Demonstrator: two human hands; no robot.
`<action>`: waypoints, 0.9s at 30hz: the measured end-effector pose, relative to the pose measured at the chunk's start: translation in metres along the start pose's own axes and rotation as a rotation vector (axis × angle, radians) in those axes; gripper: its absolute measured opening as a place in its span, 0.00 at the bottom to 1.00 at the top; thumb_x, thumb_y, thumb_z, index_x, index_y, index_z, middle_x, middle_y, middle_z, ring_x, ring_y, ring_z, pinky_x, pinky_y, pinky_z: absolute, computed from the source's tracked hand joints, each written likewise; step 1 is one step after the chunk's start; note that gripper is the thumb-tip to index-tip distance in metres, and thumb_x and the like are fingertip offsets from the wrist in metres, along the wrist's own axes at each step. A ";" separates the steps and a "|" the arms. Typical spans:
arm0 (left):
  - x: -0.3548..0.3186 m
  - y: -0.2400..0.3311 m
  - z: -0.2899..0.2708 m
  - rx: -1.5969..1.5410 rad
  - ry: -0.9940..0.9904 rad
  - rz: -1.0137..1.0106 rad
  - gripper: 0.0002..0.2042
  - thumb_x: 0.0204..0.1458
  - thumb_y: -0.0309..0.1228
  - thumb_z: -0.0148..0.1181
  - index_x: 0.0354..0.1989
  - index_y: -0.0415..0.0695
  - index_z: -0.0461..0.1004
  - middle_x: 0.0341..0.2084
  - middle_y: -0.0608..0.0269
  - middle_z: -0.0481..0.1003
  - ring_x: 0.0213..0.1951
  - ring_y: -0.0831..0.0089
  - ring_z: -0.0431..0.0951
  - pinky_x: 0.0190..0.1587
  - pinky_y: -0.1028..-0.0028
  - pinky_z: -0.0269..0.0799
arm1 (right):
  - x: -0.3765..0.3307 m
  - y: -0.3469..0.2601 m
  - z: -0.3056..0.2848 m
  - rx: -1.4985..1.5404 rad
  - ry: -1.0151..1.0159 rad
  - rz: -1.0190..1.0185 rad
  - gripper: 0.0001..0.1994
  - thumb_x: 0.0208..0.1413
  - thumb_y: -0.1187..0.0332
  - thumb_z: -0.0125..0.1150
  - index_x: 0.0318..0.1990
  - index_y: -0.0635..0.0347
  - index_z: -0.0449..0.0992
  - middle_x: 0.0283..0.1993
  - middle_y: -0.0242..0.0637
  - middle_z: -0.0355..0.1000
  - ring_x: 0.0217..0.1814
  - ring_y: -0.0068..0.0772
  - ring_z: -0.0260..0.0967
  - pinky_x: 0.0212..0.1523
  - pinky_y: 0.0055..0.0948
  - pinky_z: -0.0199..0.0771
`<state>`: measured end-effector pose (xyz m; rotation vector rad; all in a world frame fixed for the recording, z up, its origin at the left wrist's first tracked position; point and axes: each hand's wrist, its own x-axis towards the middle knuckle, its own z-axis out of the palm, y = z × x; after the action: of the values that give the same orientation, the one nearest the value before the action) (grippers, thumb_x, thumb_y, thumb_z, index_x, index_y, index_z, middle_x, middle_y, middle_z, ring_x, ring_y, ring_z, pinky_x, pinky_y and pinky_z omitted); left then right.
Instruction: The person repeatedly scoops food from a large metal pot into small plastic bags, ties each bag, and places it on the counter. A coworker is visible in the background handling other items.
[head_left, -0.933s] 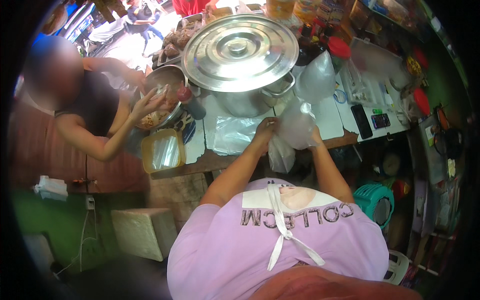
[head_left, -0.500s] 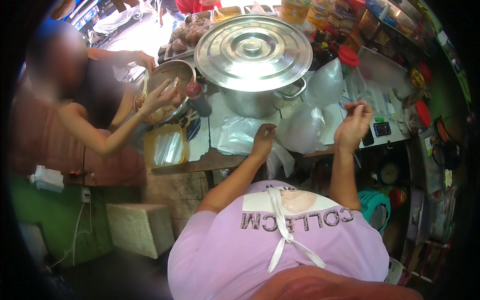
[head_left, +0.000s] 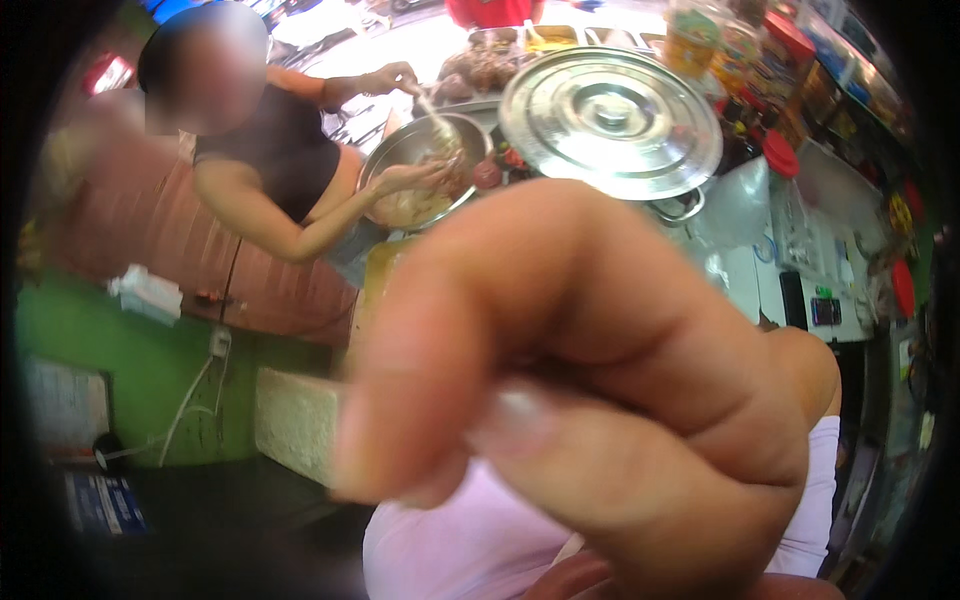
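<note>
Head | right hand (head_left: 640, 340) blurred | clear bag (head_left: 738, 208) beyond it, apparently apart

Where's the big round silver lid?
In the head view, the lid is near the top, right of centre, right of the metal bowl and beyond the right hand.

Right hand (head_left: 640, 310) fills foreground, fingertips (head_left: 400, 410) blurred; can't tell if anything's pinched. Behind it: lower part of lidded pot (head_left: 612, 120), most of yellow tray (head_left: 376, 285), near side of desk (head_left: 742, 290). Left of hand: 1 co-worker's head (head_left: 205, 70), blurred. Beyond hand: red shirt (head_left: 495, 10), cut by top edge.
</note>
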<state>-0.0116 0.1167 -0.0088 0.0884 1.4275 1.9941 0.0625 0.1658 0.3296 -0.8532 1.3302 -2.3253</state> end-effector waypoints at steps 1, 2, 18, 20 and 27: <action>-0.006 0.002 -0.012 -0.002 0.039 -0.008 0.09 0.59 0.29 0.56 0.46 0.43 0.71 0.37 0.64 0.72 0.35 0.76 0.72 0.40 0.75 0.70 | 0.006 0.005 -0.002 -0.026 -0.018 -0.035 0.12 0.61 0.75 0.48 0.51 0.67 0.64 0.43 0.43 0.68 0.47 0.33 0.69 0.50 0.31 0.69; -0.011 0.004 -0.024 -0.009 0.077 -0.012 0.08 0.58 0.28 0.56 0.46 0.43 0.71 0.37 0.64 0.72 0.35 0.77 0.72 0.39 0.76 0.70 | 0.010 0.010 -0.003 -0.045 -0.031 -0.061 0.13 0.60 0.75 0.49 0.51 0.67 0.64 0.44 0.43 0.68 0.47 0.33 0.69 0.50 0.31 0.69; -0.047 0.010 -0.048 -0.496 0.222 0.083 0.08 0.58 0.25 0.54 0.45 0.45 0.69 0.36 0.64 0.71 0.34 0.76 0.72 0.37 0.75 0.72 | 0.003 0.032 0.003 -0.327 0.107 -0.385 0.22 0.58 0.69 0.57 0.57 0.69 0.62 0.48 0.45 0.66 0.49 0.34 0.67 0.53 0.31 0.66; -0.050 0.027 -0.036 -0.592 0.204 0.114 0.08 0.57 0.24 0.54 0.45 0.45 0.69 0.37 0.64 0.70 0.35 0.76 0.72 0.39 0.75 0.72 | -0.013 0.044 -0.006 -0.451 0.169 -0.438 0.23 0.57 0.68 0.58 0.57 0.69 0.62 0.48 0.45 0.65 0.49 0.34 0.66 0.53 0.31 0.65; -0.065 0.087 -0.036 -0.274 -0.123 0.508 0.17 0.48 0.16 0.57 0.47 0.44 0.68 0.45 0.62 0.67 0.45 0.74 0.71 0.52 0.72 0.67 | -0.075 0.144 -0.139 -0.484 0.730 0.464 0.31 0.51 0.60 0.71 0.57 0.68 0.67 0.57 0.46 0.68 0.58 0.35 0.66 0.56 0.36 0.66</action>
<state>-0.0180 0.0364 0.0726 0.4843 1.1143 2.5249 0.0291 0.2259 0.1274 0.2611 2.1492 -2.0109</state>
